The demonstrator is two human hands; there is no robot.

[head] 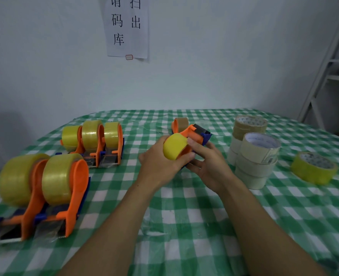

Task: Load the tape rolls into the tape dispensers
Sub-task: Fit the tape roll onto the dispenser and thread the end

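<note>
L hand (160, 158) grips yellow roll (172, 149), R hand (209, 167) dispenser (195, 134).

Table (184, 226): covered by a green-and-white checked cloth.
Near left: two orange dispensers (45, 196) side by side, each carrying a yellow roll, cutter ends toward the front edge.
Back left: three more loaded dispensers (97, 142) in a tight row.
Centre back: a dispenser with a brown roll (180, 123) (partly hidden behind the hands).
Right: a stack of cream rolls (256, 162), with a stack of brownish rolls (249, 126) just behind it.
Far right: a single yellow roll (314, 168) lying flat, apart from the stacks.
</note>
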